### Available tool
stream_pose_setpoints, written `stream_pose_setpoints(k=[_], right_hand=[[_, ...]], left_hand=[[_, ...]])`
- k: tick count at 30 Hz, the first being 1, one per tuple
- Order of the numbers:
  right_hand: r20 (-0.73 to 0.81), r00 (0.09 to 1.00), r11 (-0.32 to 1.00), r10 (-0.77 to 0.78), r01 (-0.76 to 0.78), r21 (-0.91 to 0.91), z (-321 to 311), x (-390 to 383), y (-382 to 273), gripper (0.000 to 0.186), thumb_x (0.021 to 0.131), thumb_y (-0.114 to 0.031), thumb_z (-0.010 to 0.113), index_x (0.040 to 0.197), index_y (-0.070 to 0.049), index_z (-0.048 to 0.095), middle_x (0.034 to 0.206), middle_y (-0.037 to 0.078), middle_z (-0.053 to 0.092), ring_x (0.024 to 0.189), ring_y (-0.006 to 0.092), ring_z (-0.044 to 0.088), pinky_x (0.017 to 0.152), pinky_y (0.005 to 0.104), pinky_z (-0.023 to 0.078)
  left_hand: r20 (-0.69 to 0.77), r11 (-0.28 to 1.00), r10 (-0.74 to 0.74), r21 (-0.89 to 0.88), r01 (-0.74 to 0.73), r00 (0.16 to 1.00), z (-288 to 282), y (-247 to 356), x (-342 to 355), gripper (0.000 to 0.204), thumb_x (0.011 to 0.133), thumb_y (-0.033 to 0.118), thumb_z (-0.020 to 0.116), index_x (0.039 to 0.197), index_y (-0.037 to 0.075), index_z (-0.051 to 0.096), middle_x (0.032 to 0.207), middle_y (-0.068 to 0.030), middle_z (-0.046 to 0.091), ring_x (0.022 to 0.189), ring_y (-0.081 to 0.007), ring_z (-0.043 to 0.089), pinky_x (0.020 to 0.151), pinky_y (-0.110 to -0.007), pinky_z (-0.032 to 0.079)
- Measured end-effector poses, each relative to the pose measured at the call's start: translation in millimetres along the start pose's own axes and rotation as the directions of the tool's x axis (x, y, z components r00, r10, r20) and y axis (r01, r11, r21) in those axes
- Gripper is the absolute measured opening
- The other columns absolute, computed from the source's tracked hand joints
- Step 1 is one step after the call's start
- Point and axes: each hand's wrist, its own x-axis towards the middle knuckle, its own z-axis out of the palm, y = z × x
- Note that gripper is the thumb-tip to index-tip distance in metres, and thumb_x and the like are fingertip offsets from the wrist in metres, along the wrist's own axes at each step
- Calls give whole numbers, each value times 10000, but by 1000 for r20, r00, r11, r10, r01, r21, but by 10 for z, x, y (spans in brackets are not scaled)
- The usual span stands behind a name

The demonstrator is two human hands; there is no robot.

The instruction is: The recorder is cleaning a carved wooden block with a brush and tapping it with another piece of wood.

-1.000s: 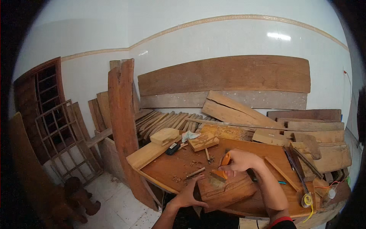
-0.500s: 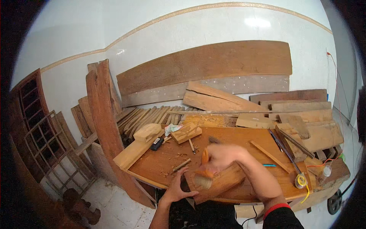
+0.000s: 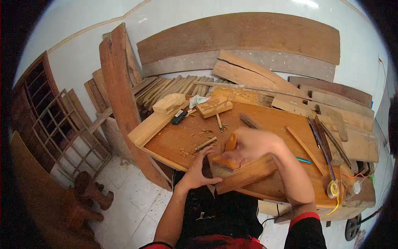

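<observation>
A thick brown wooden block (image 3: 253, 172) lies at the near edge of the workbench (image 3: 170, 144). My left hand (image 3: 194, 175) grips its left end, thumb on the near side and fingers around the far side. My right hand (image 3: 255, 143), slightly blurred, is closed around a flat brush (image 3: 231, 142) with an orange handle. The brush's bristles are down against the left part of the block's top, and my hand and forearm cover part of the wood. Just beyond my left fingers lies a short stick-like tool (image 3: 205, 143) among wood shavings.
Carved blocks (image 3: 213, 108), a small black device (image 3: 179, 117) and a dark bar (image 3: 249, 121) lie farther back. At right are a wooden strip (image 3: 306, 150), a blue pen (image 3: 304, 160) and a tape roll (image 3: 333, 189). An upright plank (image 3: 118, 87) stands left; stacked boards line the wall.
The view has tilted downward, so the bench and wall sit higher in the picture. The brush has shifted a little over the block's end; both hands keep their grip.
</observation>
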Motion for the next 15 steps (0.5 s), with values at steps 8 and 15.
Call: stream_pose_setpoints(k=[8,15], right_hand=[[-346,933,873,-100,-84,-480,25,-98,318,367,976,-388,721,1037,-27,747,840,264,718,733,442,685,667,481,543],[-133,985,990,-112,100,-95,-27,-17,158,291,977,-332,708,1008,-50,772,829,242,725,704,437,669,645,473,536]], left_hand=[[2,999,-26,26,26,1000,41,75,56,1233,646,403,1007,1600,68,301,1597,-193,419,1481,-351,424,1239,-494,338],[-3,997,-49,-62,49,999,8,119,16,1210,657,397,994,1598,63,310,1581,-207,439,1490,-355,417,1243,-493,331]])
